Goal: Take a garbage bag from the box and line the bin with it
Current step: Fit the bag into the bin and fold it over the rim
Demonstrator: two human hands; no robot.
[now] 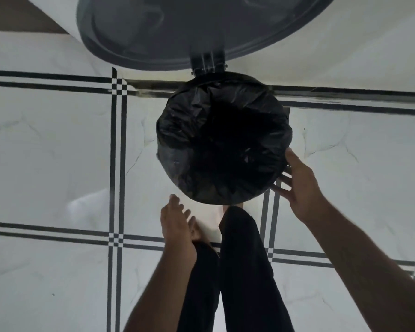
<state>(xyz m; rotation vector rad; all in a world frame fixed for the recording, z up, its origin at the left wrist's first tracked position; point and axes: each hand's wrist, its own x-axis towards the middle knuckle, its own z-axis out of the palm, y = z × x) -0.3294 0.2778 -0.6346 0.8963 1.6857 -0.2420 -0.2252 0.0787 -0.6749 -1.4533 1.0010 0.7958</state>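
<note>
A round bin stands on the floor straight below me, its mouth and rim covered by a black garbage bag that sags into the dark inside. The bin's grey lid stands raised at the back on its hinge. My right hand is at the bin's near right side, fingers spread and straight, thumb close to the bag's edge. Just below the bin's near left edge hovers my left hand, fingers relaxed, holding nothing. The box of bags is out of view.
White marble-look floor tiles with black double stripes lie all around. My legs in black trousers stand directly in front of the bin. A white wall rises behind the bin.
</note>
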